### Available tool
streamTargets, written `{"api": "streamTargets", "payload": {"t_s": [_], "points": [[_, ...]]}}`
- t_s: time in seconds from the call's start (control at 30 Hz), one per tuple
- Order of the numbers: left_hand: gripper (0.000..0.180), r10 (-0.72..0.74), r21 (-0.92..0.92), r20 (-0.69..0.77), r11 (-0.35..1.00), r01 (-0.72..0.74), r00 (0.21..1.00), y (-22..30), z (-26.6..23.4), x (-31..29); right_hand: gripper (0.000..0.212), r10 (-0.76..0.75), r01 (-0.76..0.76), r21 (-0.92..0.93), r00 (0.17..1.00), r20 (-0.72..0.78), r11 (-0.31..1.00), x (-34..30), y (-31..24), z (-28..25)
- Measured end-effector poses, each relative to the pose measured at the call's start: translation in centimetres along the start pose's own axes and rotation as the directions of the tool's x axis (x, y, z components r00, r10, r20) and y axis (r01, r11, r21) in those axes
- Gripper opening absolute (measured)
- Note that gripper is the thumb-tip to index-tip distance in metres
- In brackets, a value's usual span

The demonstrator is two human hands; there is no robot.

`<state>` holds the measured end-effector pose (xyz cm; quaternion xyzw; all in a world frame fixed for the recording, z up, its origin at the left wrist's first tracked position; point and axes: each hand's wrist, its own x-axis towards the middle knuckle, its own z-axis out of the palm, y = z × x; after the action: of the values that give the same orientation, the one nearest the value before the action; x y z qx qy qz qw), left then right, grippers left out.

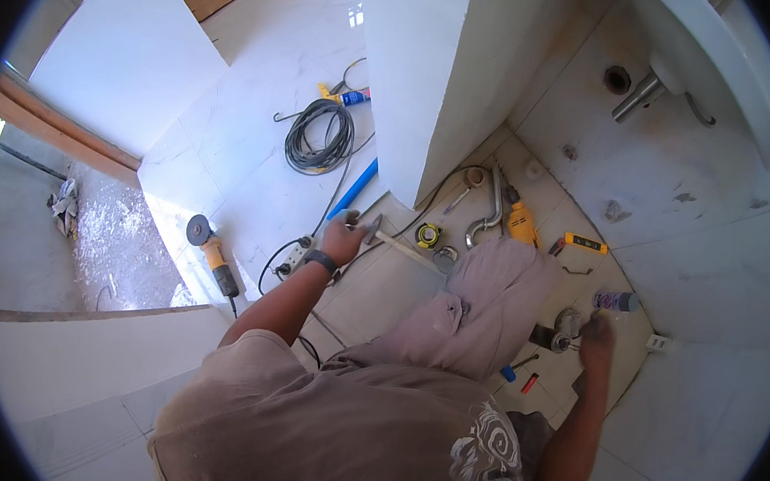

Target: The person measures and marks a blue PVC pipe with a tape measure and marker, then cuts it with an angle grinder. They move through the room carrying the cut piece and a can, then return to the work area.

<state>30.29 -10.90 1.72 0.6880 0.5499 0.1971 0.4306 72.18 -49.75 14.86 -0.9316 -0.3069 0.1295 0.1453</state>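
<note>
My left hand (343, 240), with a dark band at the wrist, is low over the floor tiles. Its fingers curl at the metal head of a hammer (411, 251), whose pale handle points toward my knee. A blue pipe (354, 189) lies just beyond that hand. On the other side of my leg, my right hand (596, 340) is closed around the end of a shiny metal fitting (561, 342); its fingertips are partly hidden. Close by that hand lies a spray can (613, 301) with a grey cap.
Around me lie a yellow tape measure (428, 236), a curved chrome drain pipe (486, 223), a yellow drill (522, 222) and a yellow level (585, 244). An angle grinder (214, 252), power strip (294, 257) and coiled cable (319, 138) are at left. A washbasin (733, 69) overhangs at right.
</note>
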Motion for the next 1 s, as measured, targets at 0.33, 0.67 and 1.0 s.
{"api": "streamTargets", "payload": {"t_s": [0.33,0.67,1.0], "points": [[0.053,0.000,-0.106,-0.225,0.994,-0.024,0.974,0.0,-4.2,10.0,0.082,-0.892,0.779,-0.581,-0.063,-0.447,0.236,5.3,-40.3,-18.1],[0.050,0.044,0.080,-0.198,0.996,-0.029,0.979,-1.5,-4.5,23.3,0.076,-0.806,0.673,-0.709,-0.291,-0.516,0.211,11.2,-52.3,-13.0],[0.061,-0.057,0.633,0.041,0.774,0.019,0.998,-5.3,-3.9,40.3,0.068,-0.848,0.657,-0.684,-0.125,-0.515,0.318,11.7,-53.0,-11.5]]}}
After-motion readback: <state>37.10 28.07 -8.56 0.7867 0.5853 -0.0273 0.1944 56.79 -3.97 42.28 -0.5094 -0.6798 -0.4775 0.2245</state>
